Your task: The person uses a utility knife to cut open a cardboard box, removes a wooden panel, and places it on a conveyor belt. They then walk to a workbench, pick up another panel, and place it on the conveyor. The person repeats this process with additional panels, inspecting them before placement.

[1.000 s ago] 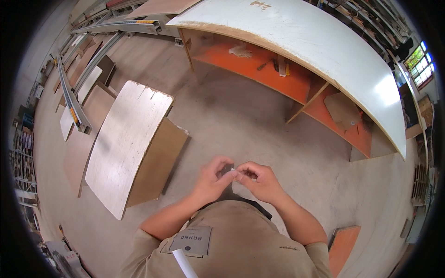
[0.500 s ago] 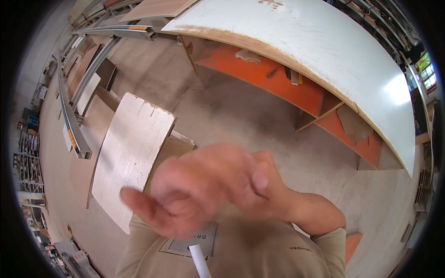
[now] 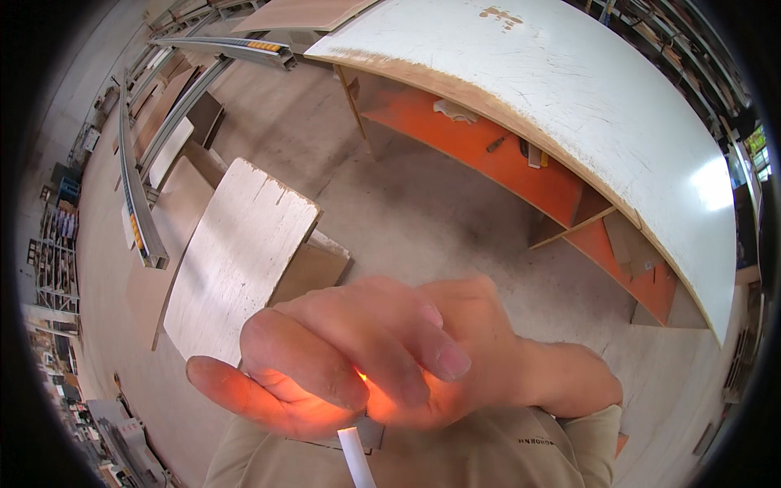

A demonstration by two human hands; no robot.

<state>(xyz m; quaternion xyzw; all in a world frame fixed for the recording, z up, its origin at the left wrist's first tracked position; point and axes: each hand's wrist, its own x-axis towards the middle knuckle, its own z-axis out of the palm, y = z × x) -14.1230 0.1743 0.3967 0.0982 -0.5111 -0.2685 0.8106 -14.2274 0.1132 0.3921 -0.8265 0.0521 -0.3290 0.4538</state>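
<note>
Hands (image 3: 366, 358) risen close to lens since earlier, two cupped around one flame (image 3: 360, 376); one white stick (image 3: 356, 455) below.

Woodworking workshop, white worktable (image 3: 586, 106), stacked plywood boards (image 3: 236, 260), concrete floor (image 3: 423, 220)

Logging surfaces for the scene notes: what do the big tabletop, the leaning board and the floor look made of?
Tabletop: likely wood board with a white, slightly glossy painted or laminated face; raw brown edge, glare patch, scuffs.
Leaning board: probably plywood, whitewashed matte face, worn, chipped at the top edge.
Floor: looks like bare concrete, grey, dusty, matte.
</note>
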